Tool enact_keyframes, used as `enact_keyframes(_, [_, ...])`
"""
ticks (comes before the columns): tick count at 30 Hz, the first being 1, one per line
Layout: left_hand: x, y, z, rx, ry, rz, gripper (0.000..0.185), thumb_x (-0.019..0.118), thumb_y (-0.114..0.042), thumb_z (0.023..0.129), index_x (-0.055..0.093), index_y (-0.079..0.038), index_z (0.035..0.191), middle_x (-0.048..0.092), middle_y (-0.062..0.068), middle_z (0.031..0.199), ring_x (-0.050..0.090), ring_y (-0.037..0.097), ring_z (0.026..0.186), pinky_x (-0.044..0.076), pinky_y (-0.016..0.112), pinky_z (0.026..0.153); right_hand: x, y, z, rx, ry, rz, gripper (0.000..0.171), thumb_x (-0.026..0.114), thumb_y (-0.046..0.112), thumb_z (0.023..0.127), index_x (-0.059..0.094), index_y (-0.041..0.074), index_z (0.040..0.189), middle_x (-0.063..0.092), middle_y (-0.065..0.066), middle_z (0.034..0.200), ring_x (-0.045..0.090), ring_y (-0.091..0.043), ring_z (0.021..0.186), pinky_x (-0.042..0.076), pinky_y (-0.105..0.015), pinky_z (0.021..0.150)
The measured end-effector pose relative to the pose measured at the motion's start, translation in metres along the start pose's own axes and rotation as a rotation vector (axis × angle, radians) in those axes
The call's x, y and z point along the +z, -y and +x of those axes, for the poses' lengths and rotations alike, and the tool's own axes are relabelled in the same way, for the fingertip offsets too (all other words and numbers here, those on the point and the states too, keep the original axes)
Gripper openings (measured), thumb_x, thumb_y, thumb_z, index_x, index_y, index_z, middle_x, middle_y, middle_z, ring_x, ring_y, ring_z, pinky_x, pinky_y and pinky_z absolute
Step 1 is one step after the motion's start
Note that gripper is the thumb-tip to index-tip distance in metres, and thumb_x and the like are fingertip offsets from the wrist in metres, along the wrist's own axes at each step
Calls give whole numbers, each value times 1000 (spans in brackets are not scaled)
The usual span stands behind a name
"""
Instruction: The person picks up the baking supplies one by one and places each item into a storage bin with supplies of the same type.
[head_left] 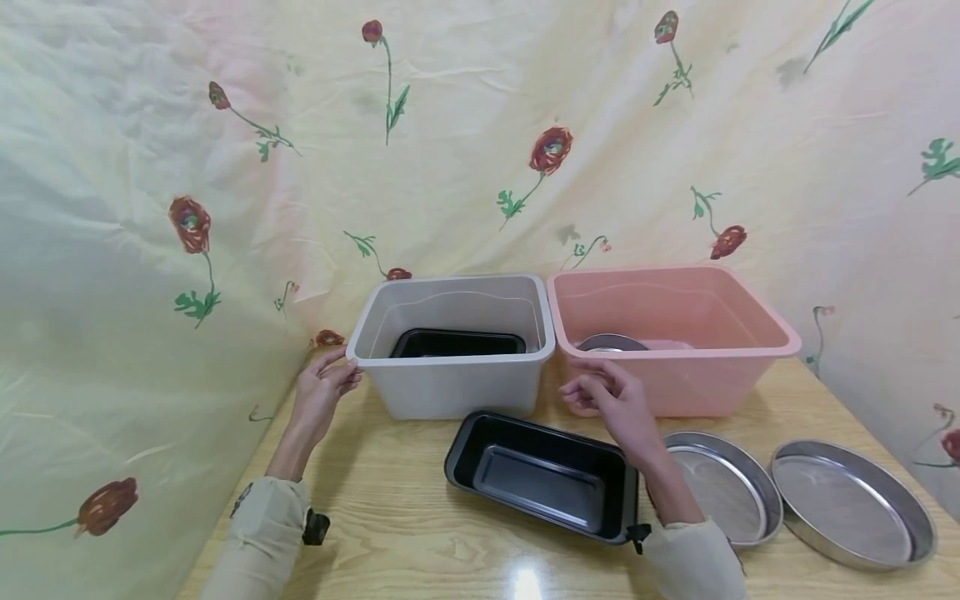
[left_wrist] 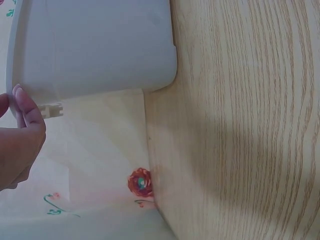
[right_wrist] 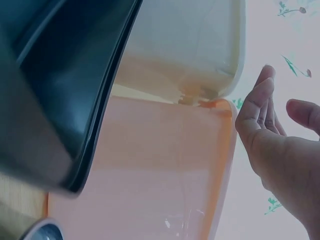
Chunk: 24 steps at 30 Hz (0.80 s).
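At the front left corner of the grey plastic bin [head_left: 457, 387], my left hand [head_left: 324, 392] pinches the rim between thumb and fingers. The left wrist view shows the fingertips [left_wrist: 25, 102] under that bin's lip. A black loaf pan [head_left: 431, 340] lies inside it. My right hand [head_left: 611, 398] is in front of the pink bin [head_left: 690, 387], its fingers loosely bent and nothing between them. Below and left of that hand, a second black loaf pan [head_left: 540, 487] sits at an angle on the table. Part of a round metal pan [head_left: 611, 342] shows inside the pink bin.
Two round metal pans, a smaller one [head_left: 720, 483] and a larger one [head_left: 847, 504], lie on the wooden table [head_left: 390, 517] at the right, the smaller partly behind my right forearm. A flowered cloth [head_left: 465, 150] hangs behind the bins and along both sides.
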<state>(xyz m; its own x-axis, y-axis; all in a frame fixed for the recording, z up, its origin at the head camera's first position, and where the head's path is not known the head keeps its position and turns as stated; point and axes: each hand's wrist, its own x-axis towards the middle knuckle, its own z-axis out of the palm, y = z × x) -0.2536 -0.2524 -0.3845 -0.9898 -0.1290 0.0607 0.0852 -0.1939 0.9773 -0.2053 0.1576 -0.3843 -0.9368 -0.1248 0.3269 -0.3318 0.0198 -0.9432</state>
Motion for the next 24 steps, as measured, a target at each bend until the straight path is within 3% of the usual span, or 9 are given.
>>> enact_keyframes(6, [0,0,-1,8,1,2,48,57,-1,94,36,11,136,68,0,79,64,8,71,54,20,73,-7,1,-9,-6,-6,-64,28,50,10,100,54,-4,124,66,-26,94,67,-28,82,57,-38,76])
enact_keyframes(9, [0,0,-1,6,3,8,48,57,-2,94,36,11,136,68,0,80,64,8,72,54,21,75,-11,1,-14,10,-14,-106,29,49,12,100,54,-4,124,66,-24,94,67,-27,83,57,-35,76])
enact_keyframes(24, [0,0,-1,1,2,17,49,58,-3,94,37,11,136,68,0,80,64,10,74,54,19,73,-24,-7,-39,86,7,-119,32,48,13,101,50,-5,127,66,-24,95,65,-30,85,57,-34,76])
